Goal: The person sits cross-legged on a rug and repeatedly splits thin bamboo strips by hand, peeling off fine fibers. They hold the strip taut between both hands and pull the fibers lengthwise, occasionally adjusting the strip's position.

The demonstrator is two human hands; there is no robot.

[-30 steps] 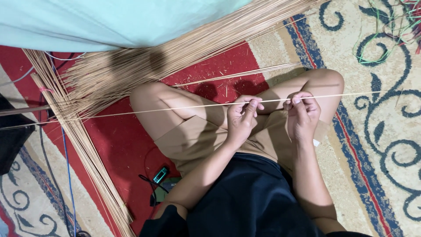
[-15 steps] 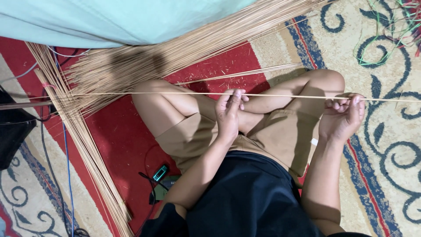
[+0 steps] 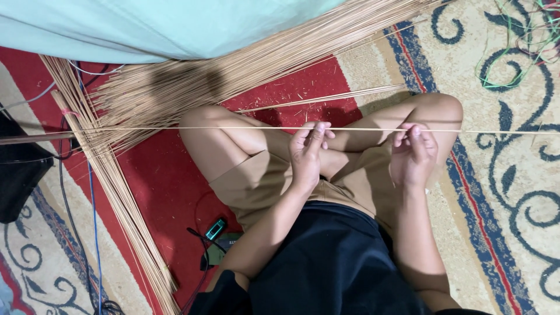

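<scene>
In the head view, you sit cross-legged on a patterned carpet (image 3: 513,192), looking down at your lap. Your left hand (image 3: 308,153) is raised in front of your left knee, palm turned toward you, its fingers curled and pinched closed on a single thin stick (image 3: 233,129). Your right hand (image 3: 413,153) is held at the same height over your right knee, fingers bent and likewise closed on the same stick, thumb side up. The two hands are apart, with a bare stretch of the stick between them. Both forearms run up from the bottom of the frame, elbows tucked near your body.

The thin stick lies almost level across the whole picture, passing over both knees, its left part crossing a heap and its right part reaching out over the carpet toward the frame edge.

To your left, a large heap of sticks (image 3: 192,87) fans out from under a pale green cloth (image 3: 175,23), and a tighter bundle of sticks (image 3: 122,198) runs diagonally down the red part of the carpet. Some cables (image 3: 93,233) lie beside that bundle, and a small dark device (image 3: 215,228) lies near your left thigh. Loose green strands (image 3: 513,52) lie on the carpet at the upper right.
</scene>
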